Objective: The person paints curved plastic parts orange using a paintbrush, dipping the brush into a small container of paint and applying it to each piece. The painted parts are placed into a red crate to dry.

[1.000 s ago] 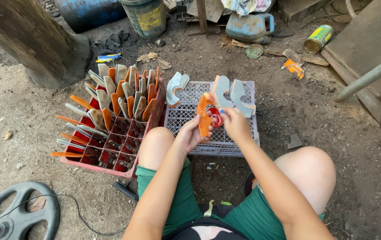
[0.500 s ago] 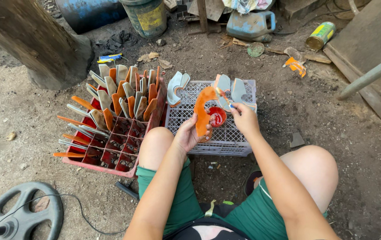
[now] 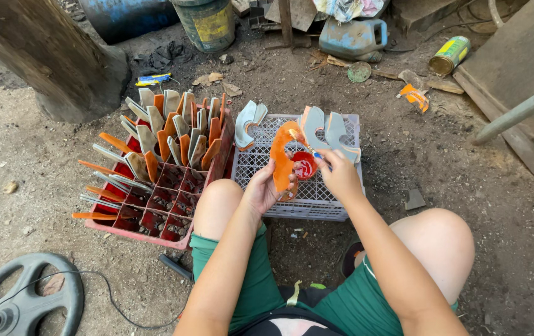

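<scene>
On the bare dirt ground (image 3: pixel 43 205) in front of the seated person stand two crates side by side: a red compartment crate (image 3: pixel 149 199), its far cells packed with upright orange and grey curved pieces, and just right of it an upturned white plastic crate (image 3: pixel 261 162) with a few grey curved pieces (image 3: pixel 326 130) leaning along its far edge. A black weight plate (image 3: pixel 27 298) lies at the lower left. Over the white crate, the left hand (image 3: pixel 261 190) has its fingers closed round the lower end of an orange curved piece (image 3: pixel 281 155), held upright. The right hand (image 3: pixel 340 174) pinches a thin brush (image 3: pixel 307 149), tip against that piece. A small red paint cup (image 3: pixel 304 165) sits on the crate between the hands.
</scene>
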